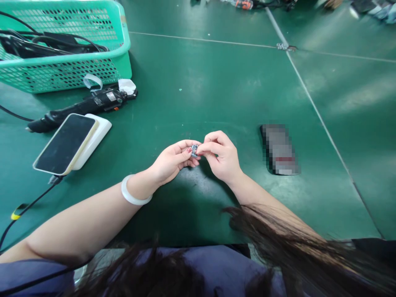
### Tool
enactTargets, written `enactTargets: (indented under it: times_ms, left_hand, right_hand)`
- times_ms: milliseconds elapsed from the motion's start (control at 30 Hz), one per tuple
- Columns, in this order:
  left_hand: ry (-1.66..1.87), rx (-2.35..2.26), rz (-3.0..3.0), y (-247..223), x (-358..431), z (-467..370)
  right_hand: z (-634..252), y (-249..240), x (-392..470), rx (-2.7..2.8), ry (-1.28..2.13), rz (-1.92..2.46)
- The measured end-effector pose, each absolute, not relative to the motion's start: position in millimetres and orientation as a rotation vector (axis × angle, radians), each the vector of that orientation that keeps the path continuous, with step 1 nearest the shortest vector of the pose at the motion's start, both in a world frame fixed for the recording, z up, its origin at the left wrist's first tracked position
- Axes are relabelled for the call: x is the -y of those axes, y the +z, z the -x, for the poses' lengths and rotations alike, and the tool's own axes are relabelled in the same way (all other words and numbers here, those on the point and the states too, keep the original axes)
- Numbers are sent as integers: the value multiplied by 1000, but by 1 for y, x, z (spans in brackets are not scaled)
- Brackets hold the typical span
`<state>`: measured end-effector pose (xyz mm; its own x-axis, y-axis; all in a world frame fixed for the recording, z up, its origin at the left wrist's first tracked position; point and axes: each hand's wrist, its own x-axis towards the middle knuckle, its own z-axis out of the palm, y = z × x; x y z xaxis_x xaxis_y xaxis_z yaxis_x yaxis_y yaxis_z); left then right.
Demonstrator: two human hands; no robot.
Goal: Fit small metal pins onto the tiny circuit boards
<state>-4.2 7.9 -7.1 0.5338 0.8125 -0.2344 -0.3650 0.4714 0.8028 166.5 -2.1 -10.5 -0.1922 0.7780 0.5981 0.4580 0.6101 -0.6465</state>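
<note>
As I view it remotely, the small blue-grey part (194, 151) sits between both hands, over the near middle of the surface (182, 105). Left hand (168, 161) pinches it, thumb uppermost, fingers pointing right; right hand (223, 159), curled, meets its right edge. Whether those fingertips grip, I cannot tell; long axis obscured, hands equally near.

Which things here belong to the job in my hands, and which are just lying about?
Job in hand:
small part, in the left hand, right hand at it

Apparently just lying about:
phone
white block
black tool, unheld
green basket with black items
blurred dark object
far-edge clutter
</note>
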Motion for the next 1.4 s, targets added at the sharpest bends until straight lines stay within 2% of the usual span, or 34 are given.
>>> enactTargets:
  times_ms: [200,300,467,667,967,1400]
  left_hand:
    - [797,-680,-711,-5,-8,4]
    - [957,-743,-604,-3,-11,4]
    - [1176,-876,-482,-1,-16,3]
    - [1181,-899,-559,-4,-14,0]
    - [1111,-955,-767,-7,-9,-3]
    - [1054,-856,-798,-6,-7,0]
  right_hand:
    - [-168,-8,5,1730,424,1162]
    - [-169,-7,7,1731,445,1288]
    - [-164,-16,5,2127,403,1329]
    - [-157,-21,1,2276,364,1375]
    - [-162,-9,9,1722,355,1320]
    - [-163,-14,9,1840,161,1337]
